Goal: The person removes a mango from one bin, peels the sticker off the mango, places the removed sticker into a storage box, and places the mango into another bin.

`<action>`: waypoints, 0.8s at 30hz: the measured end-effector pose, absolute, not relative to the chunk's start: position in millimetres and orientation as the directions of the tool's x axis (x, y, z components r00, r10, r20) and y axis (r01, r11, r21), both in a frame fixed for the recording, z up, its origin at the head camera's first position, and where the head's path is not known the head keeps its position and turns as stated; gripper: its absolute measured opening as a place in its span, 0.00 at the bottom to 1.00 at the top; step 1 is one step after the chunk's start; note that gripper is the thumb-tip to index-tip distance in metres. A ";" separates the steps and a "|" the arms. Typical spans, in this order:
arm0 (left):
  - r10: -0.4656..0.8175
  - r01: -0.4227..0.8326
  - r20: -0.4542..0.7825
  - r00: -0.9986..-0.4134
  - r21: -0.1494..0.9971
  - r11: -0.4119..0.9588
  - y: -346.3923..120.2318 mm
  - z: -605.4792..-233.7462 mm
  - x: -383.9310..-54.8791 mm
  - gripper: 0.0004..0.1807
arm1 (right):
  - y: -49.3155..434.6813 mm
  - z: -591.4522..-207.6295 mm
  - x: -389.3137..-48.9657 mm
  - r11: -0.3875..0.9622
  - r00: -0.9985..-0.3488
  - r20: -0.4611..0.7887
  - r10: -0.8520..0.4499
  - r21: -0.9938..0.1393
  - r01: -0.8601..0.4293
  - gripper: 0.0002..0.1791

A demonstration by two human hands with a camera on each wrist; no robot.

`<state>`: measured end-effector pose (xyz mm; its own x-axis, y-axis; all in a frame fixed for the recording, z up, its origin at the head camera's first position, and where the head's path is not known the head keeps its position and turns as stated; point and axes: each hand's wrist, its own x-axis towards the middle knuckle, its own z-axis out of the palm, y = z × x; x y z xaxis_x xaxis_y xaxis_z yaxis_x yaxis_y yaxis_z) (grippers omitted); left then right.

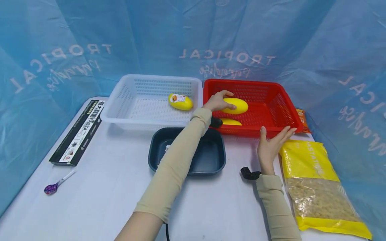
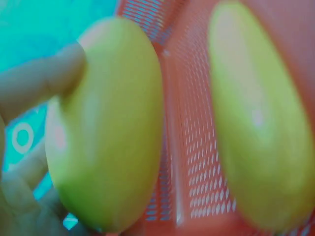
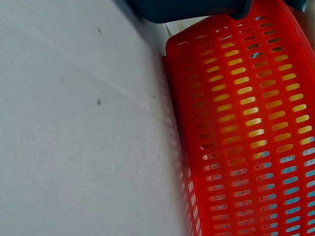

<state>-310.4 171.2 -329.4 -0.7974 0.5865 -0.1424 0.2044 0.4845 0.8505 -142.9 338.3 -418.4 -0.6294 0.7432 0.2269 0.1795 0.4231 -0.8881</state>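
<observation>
My left hand (image 1: 217, 101) grips a yellow mango (image 1: 240, 107) over the left part of the red basket (image 1: 265, 113). In the left wrist view the thumb and fingers hold this mango (image 2: 110, 128) from one side. Below it, a second mango (image 2: 261, 123) lies in the basket, mostly hidden by the front wall in the head view. At the basket's front right, my right hand (image 1: 269, 149) has its fingers extended against the rim. The right wrist view shows the perforated basket wall (image 3: 197, 69), but not the hand.
A white basket (image 1: 147, 108) with one labelled mango (image 1: 185, 104) adjoins the red one. In front stands a dark blue tray (image 1: 208, 157), partly behind my left forearm. A pasta box (image 1: 79, 132) and spoon (image 1: 55, 185) lie left; a yellow pasta bag (image 1: 319, 187) and orange packet (image 1: 304, 120) lie right.
</observation>
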 end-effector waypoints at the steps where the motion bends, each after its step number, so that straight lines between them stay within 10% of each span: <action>1: 0.572 0.186 -0.146 -0.807 0.857 0.481 171.8 -331.5 -311.4 0.34 | 337.5 -418.1 -143.0 0.418 -0.633 0.216 0.744 -0.888 0.189 0.53; 24: 0.507 0.104 -0.387 -0.770 0.708 0.698 187.8 -345.4 -323.1 0.31 | 336.6 -422.5 -143.3 0.433 -0.622 0.235 0.747 -0.882 0.186 0.53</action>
<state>-323.1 187.8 -345.4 -0.7701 0.5073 -0.3868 0.1043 0.6982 0.7082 -143.3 336.6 -422.5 -0.6223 0.7466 0.2352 0.1860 0.4329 -0.8820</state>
